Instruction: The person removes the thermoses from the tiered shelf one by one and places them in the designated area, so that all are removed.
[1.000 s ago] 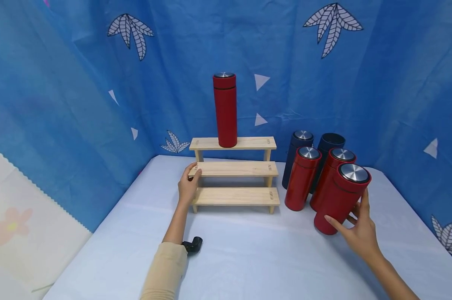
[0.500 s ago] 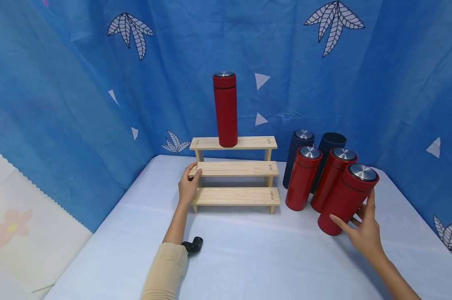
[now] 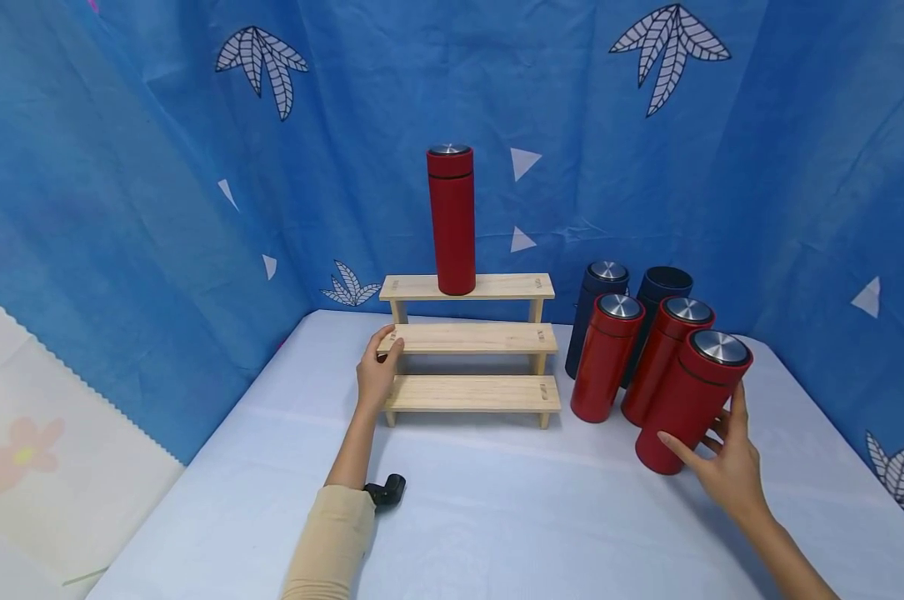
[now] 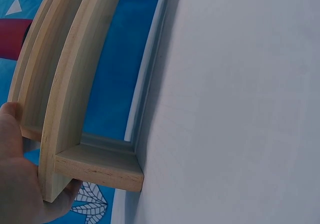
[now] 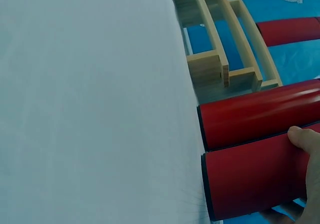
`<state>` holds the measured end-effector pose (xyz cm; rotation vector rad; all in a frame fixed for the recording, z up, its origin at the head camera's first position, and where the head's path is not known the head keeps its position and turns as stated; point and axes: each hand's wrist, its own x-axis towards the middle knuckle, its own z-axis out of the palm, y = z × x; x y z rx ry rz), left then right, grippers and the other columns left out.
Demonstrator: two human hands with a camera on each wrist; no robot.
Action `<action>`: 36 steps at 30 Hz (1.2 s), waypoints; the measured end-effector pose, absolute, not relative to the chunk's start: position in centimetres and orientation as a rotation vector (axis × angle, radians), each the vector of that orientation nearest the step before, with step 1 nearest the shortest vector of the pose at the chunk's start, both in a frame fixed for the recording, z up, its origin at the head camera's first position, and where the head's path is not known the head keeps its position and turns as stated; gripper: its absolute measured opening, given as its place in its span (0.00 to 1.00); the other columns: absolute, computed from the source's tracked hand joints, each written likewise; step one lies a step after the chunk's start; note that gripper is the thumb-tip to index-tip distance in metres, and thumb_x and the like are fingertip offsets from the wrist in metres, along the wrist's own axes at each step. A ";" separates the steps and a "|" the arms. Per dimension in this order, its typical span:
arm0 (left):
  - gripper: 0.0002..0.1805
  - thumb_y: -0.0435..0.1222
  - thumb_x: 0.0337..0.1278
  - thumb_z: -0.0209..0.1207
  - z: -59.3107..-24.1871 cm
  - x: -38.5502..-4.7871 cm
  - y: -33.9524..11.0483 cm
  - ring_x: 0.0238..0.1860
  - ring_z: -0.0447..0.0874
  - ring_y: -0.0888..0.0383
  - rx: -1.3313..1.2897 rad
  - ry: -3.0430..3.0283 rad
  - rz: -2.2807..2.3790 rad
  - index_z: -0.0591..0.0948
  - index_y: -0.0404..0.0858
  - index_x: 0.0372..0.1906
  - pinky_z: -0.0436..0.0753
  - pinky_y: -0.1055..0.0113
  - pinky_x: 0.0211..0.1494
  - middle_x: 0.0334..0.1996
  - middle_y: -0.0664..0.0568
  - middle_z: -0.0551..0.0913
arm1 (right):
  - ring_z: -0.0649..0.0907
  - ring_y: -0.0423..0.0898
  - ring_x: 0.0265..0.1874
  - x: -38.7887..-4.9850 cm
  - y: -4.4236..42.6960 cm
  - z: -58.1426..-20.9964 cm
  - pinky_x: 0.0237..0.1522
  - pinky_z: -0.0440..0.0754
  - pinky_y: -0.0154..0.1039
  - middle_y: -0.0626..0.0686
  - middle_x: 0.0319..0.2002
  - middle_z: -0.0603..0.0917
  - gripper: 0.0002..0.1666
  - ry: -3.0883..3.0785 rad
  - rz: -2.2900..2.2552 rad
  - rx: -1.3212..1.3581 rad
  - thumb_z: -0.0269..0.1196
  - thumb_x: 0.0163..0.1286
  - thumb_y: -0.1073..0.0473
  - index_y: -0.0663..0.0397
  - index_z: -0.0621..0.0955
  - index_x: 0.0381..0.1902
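My right hand (image 3: 732,467) grips the lower part of a matte red thermos (image 3: 695,400) with a silver lid, at the front right of the group. Its base is at or just above the table; I cannot tell whether it touches. In the right wrist view, the thumb lies along the side of the held thermos (image 5: 255,176). My left hand (image 3: 377,375) holds the left end of the middle step of a three-step wooden stand (image 3: 470,392). Another red thermos (image 3: 452,225) stands upright on the top step. The left wrist view shows the fingers around the stand's end (image 4: 49,184).
Beside the held one stand a glossy red thermos (image 3: 605,362), another red thermos (image 3: 661,358) and two dark blue ones, one with a silver lid (image 3: 594,308) and one dark-topped (image 3: 657,304). A white cloth covers the table (image 3: 496,508). A blue curtain (image 3: 362,167) hangs behind.
My right hand has shifted the gripped red thermos slightly to the right, then very slightly down over the last half second. The left hand and the stand have stayed put.
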<state>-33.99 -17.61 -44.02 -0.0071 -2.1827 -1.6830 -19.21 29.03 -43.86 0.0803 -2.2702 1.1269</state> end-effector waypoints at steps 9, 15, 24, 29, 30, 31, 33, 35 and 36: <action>0.27 0.59 0.57 0.53 -43.9 -34.0 -17.6 0.41 0.77 0.38 0.004 -2.190 -1.676 0.71 0.58 0.61 0.72 0.59 0.35 0.50 0.47 0.77 | 0.62 0.42 0.62 -18.7 28.6 -41.9 0.59 0.59 0.28 0.62 0.64 0.62 0.52 -2.010 0.987 0.232 0.68 0.54 0.60 0.51 0.51 0.71; 0.26 0.59 0.56 0.53 -43.9 -34.1 -17.6 0.42 0.77 0.39 0.009 -2.183 -1.677 0.71 0.60 0.60 0.72 0.59 0.35 0.53 0.49 0.75 | 0.62 0.57 0.61 -17.8 25.7 -38.3 0.58 0.55 0.54 0.65 0.60 0.66 0.38 -1.751 0.696 0.232 0.56 0.59 0.41 0.68 0.65 0.55; 0.28 0.60 0.56 0.52 -44.2 -34.0 -17.6 0.44 0.78 0.42 0.015 -2.204 -1.675 0.70 0.59 0.61 0.74 0.57 0.39 0.56 0.48 0.74 | 0.71 0.65 0.51 -19.0 20.7 -38.0 0.56 0.64 0.31 0.66 0.49 0.76 0.27 -1.686 0.636 0.517 0.55 0.65 0.45 0.68 0.78 0.43; 0.27 0.60 0.56 0.52 -44.2 -34.0 -17.5 0.43 0.78 0.42 0.014 -2.211 -1.668 0.70 0.59 0.61 0.74 0.57 0.38 0.54 0.48 0.76 | 0.70 0.60 0.54 -21.1 18.0 -39.2 0.57 0.63 0.31 0.64 0.51 0.75 0.22 -1.830 0.684 0.603 0.56 0.61 0.52 0.64 0.78 0.45; 0.27 0.60 0.56 0.53 -44.2 -34.0 -17.5 0.43 0.78 0.42 0.014 -2.211 -1.665 0.70 0.59 0.61 0.73 0.57 0.38 0.53 0.48 0.76 | 0.70 0.59 0.55 -21.6 17.3 -39.2 0.57 0.64 0.33 0.63 0.52 0.75 0.22 -1.860 0.703 0.616 0.57 0.59 0.55 0.64 0.78 0.46; 0.27 0.60 0.56 0.53 -44.2 -34.0 -17.5 0.42 0.78 0.43 0.016 -2.209 -1.659 0.71 0.59 0.61 0.73 0.57 0.38 0.53 0.48 0.76 | 0.69 0.57 0.56 -22.1 16.5 -39.2 0.56 0.65 0.35 0.62 0.53 0.74 0.22 -1.887 0.725 0.628 0.58 0.57 0.57 0.64 0.77 0.48; 0.27 0.59 0.57 0.53 -44.1 -34.0 -17.5 0.42 0.78 0.43 0.016 -2.204 -1.656 0.71 0.59 0.60 0.73 0.57 0.38 0.54 0.49 0.75 | 0.68 0.56 0.57 -23.4 14.9 -38.8 0.55 0.66 0.40 0.60 0.55 0.72 0.25 -1.933 0.774 0.656 0.60 0.54 0.61 0.62 0.75 0.51; 0.26 0.59 0.57 0.53 -44.1 -34.0 -17.5 0.43 0.78 0.44 0.018 -2.199 -1.653 0.71 0.59 0.60 0.73 0.57 0.39 0.56 0.50 0.74 | 0.68 0.55 0.56 -24.7 13.3 -38.1 0.54 0.67 0.47 0.59 0.55 0.71 0.28 -1.959 0.827 0.682 0.63 0.53 0.64 0.62 0.73 0.54; 0.26 0.59 0.57 0.53 -44.1 -34.0 -17.5 0.43 0.78 0.45 0.021 -2.200 -1.651 0.71 0.59 0.60 0.73 0.58 0.39 0.58 0.50 0.73 | 0.68 0.55 0.56 -25.4 12.6 -37.6 0.54 0.67 0.49 0.59 0.56 0.71 0.30 -1.969 0.855 0.696 0.64 0.53 0.64 0.62 0.72 0.55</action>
